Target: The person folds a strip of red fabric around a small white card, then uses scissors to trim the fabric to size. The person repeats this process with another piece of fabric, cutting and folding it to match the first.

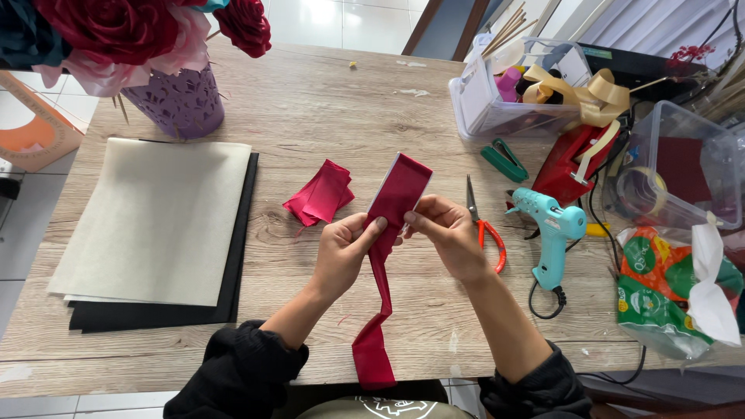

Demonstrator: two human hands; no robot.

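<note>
My left hand (341, 252) and my right hand (448, 233) both pinch a long dark red ribbon (397, 192) above the wooden table (326, 109). The ribbon's upper end stands flat between my fingertips, and its tail (374, 341) hangs down over the table's near edge. A small pile of cut red ribbon pieces (320, 194) lies just left of my left hand.
Beige and black sheets (155, 225) lie stacked at left, behind them a purple vase (180, 101) of red fabric roses. Right of my hands lie orange-handled scissors (485, 225), a teal glue gun (552, 233), a green stapler (503, 159), clear plastic bins (497, 101) and a green bag (660, 287).
</note>
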